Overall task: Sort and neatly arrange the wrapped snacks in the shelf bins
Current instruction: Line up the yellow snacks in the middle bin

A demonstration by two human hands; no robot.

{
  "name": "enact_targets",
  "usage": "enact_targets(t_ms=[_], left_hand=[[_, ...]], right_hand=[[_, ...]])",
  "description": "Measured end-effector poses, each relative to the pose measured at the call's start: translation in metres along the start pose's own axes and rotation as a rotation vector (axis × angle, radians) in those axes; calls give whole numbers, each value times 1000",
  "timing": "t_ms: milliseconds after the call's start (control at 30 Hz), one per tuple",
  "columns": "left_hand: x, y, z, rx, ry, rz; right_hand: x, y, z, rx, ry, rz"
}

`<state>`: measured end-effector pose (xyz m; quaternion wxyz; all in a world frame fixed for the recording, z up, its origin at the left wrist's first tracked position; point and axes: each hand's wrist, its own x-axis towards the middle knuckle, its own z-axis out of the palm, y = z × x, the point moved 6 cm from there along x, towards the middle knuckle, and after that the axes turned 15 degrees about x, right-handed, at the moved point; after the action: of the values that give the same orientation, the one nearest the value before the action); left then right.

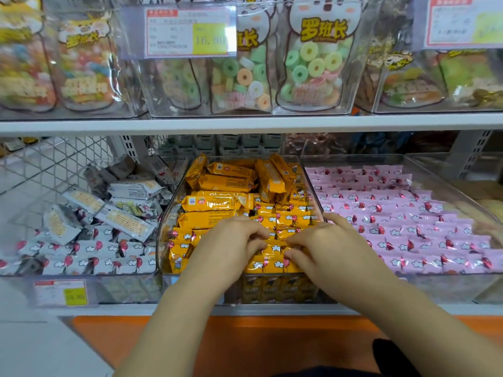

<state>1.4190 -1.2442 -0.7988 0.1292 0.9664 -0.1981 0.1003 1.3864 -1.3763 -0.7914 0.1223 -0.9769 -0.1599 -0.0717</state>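
Both hands are down in the front of the middle bin (163, 235). The left hand (231, 242) and the right hand (322, 240) have their fingers curled onto the small yellow wrapped snacks (272, 264) in the front rows, nipping packets between them.

The risk, as I see it, is that tugging one slippery foil packet drags its neighbours out of line or flicks one over the low front lip. The right hand sits close against the divider wall, so a packet could also hop into the pink side. At the back of that bin the longer yellow packets (215, 203) lie loose and crooked, some on end, and they look ready to slide forward.

The right bin (353, 158) holds pink wrapped snacks (408, 221) in tidy overlapping rows. The left bin (122, 291) holds white wrapped snacks (89, 248), neat in front and jumbled behind.
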Motion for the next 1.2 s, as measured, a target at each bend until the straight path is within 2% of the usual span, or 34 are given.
enact_targets(t_ms=[100,233,367,433,533,633,733,867,1033,1200], left_hand=[[-2,-5,-5,148,-28,-20],[1,-6,1,198,-120,-44],[3,-2,1,213,-10,-49],[6,-3,4,233,-21,-38],[7,-5,5,224,-86,-14],[-1,-10,2,86,-92,5],[-11,-15,-6,-22,-50,23],[-25,-34,-23,-19,107,4],[-45,-60,-47,124,338,-17],[-56,-75,-53,289,385,-48]], right_hand=[[0,1,4,-50,-27,-30],[2,-2,13,-151,-69,-42],[14,-1,11,-224,-50,-34],[17,-1,10,-231,-30,-30],[16,-2,7,-201,-44,-23],[10,-6,2,-172,-74,-20],[9,-9,-5,-42,-83,28],[14,-21,-15,102,52,27],[30,-46,-12,300,164,-36],[54,-61,2,359,186,-36]])
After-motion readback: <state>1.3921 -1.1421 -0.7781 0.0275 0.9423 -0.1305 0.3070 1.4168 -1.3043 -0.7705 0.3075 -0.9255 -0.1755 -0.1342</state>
